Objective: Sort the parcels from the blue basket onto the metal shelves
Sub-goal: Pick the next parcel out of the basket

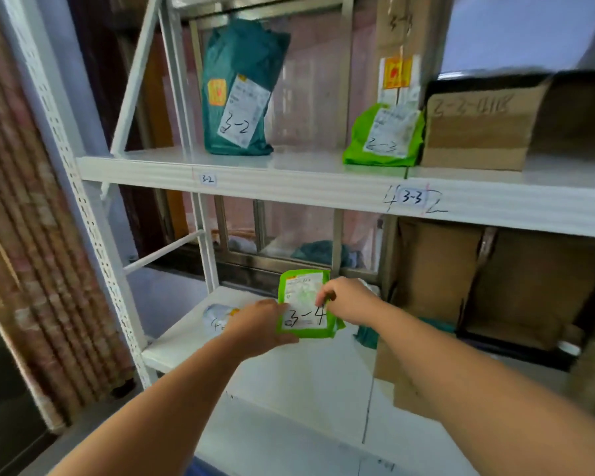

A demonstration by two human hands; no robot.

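reaching forward, both hands [265,324] grip the green parcel [304,305] upright.

Both forearms bare, no sleeves in view. Left hand [258,326] and right hand [349,300]: no gloves, rings, watch.

A brownish patterned curtain [31,235] hangs left; a window frame [289,214] stands behind

I hold the green parcel marked 3-4 [304,305] upright over the lower shelf [186,338], my left hand [260,326] and right hand [349,302] gripping its edges.
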